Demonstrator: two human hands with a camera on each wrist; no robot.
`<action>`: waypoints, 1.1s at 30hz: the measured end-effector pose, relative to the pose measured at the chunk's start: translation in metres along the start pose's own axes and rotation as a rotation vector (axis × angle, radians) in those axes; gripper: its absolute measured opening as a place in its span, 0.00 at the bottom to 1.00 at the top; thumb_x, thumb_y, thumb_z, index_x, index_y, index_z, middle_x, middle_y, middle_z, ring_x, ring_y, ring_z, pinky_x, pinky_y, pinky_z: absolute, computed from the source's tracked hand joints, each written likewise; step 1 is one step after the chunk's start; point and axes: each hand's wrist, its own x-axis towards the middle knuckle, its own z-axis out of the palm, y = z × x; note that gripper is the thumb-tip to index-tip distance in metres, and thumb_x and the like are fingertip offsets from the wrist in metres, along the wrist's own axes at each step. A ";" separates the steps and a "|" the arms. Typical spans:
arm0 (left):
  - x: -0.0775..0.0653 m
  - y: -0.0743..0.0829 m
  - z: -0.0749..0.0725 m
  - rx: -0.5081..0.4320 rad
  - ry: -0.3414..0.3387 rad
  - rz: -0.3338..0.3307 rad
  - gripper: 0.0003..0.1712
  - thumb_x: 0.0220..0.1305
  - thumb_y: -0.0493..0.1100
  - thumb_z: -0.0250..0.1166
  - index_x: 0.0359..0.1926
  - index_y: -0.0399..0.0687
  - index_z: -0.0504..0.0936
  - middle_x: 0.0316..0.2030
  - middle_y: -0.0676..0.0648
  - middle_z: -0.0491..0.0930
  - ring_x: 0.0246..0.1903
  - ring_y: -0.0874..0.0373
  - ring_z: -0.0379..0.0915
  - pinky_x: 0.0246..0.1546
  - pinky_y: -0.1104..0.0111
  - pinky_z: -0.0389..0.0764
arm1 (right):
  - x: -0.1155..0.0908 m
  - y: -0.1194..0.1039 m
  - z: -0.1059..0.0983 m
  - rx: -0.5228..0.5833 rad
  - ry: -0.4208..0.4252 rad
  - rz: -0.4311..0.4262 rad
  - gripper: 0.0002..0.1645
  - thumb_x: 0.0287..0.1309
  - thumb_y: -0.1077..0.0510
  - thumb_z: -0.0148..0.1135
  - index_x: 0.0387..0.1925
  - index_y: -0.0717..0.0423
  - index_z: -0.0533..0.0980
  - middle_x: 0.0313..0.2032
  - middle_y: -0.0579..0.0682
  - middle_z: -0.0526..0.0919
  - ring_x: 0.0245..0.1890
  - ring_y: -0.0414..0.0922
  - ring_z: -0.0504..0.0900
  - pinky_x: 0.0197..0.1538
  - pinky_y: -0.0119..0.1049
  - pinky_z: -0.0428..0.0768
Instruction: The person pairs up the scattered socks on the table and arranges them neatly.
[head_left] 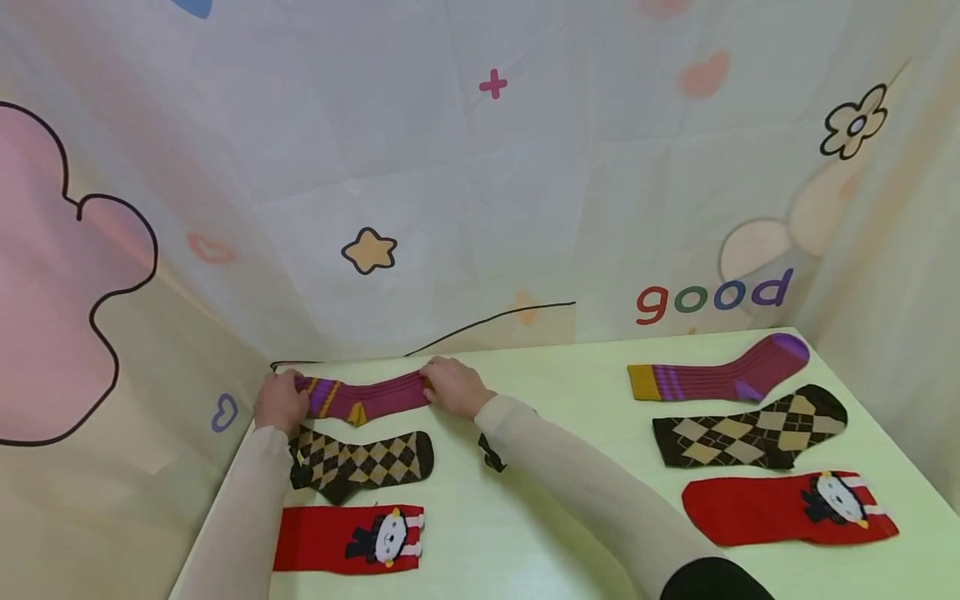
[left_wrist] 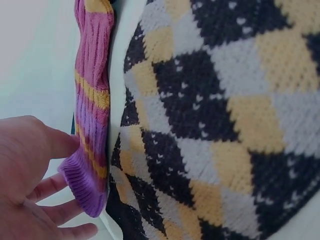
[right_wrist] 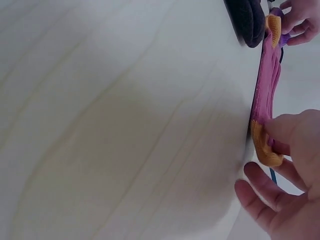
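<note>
Sleeve (head_left: pixel 592 487) nearest; magenta sock (head_left: pixel 384 397) between both pinching hands (head_left: pixel 281 402) (head_left: pixel 455 387).

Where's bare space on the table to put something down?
The table has two bare middle patches: between the right hand and the maroon sock on the right, and between the left red sock and the right sleeve. It's crowded on the left, where the held sock is near the argyle one, and among the three right-side socks.
</note>
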 end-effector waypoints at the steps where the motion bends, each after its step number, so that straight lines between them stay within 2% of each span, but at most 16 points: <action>1: 0.001 0.000 -0.001 -0.003 0.003 -0.002 0.22 0.71 0.38 0.56 0.61 0.27 0.74 0.55 0.23 0.69 0.52 0.28 0.72 0.52 0.36 0.75 | 0.000 0.000 -0.001 0.011 0.007 -0.006 0.19 0.71 0.54 0.63 0.59 0.56 0.81 0.54 0.52 0.83 0.51 0.47 0.83 0.51 0.40 0.83; 9: 0.003 0.004 -0.010 -0.010 0.056 0.024 0.20 0.65 0.32 0.59 0.55 0.22 0.77 0.52 0.23 0.75 0.51 0.30 0.73 0.55 0.40 0.75 | 0.003 0.000 -0.004 0.079 0.082 -0.062 0.17 0.70 0.62 0.62 0.57 0.60 0.82 0.52 0.55 0.83 0.50 0.48 0.83 0.52 0.37 0.83; 15: 0.005 0.005 -0.015 -0.017 0.044 0.028 0.20 0.59 0.29 0.59 0.53 0.22 0.79 0.50 0.23 0.78 0.49 0.30 0.75 0.54 0.41 0.76 | 0.003 0.000 -0.006 0.123 0.120 -0.080 0.16 0.70 0.65 0.61 0.56 0.62 0.82 0.52 0.56 0.83 0.52 0.49 0.83 0.55 0.37 0.82; 19: 0.006 0.002 -0.015 -0.023 0.034 0.019 0.20 0.57 0.27 0.57 0.50 0.22 0.80 0.47 0.24 0.80 0.46 0.31 0.76 0.51 0.43 0.78 | 0.003 -0.002 -0.008 0.146 0.106 -0.086 0.15 0.71 0.66 0.59 0.54 0.62 0.83 0.48 0.56 0.84 0.48 0.49 0.83 0.51 0.37 0.82; 26: 0.005 -0.003 -0.016 -0.012 0.033 0.016 0.19 0.56 0.27 0.57 0.48 0.22 0.82 0.46 0.24 0.81 0.45 0.31 0.77 0.49 0.43 0.80 | 0.005 -0.004 -0.007 0.101 0.079 -0.091 0.13 0.70 0.67 0.58 0.50 0.61 0.86 0.43 0.53 0.88 0.41 0.44 0.85 0.42 0.32 0.81; 33: 0.005 -0.005 -0.020 -0.013 0.075 0.041 0.18 0.60 0.27 0.54 0.48 0.23 0.83 0.46 0.24 0.82 0.44 0.31 0.79 0.46 0.44 0.82 | 0.002 -0.004 -0.009 0.106 0.083 -0.073 0.15 0.71 0.66 0.58 0.53 0.61 0.85 0.45 0.53 0.88 0.42 0.44 0.85 0.42 0.31 0.82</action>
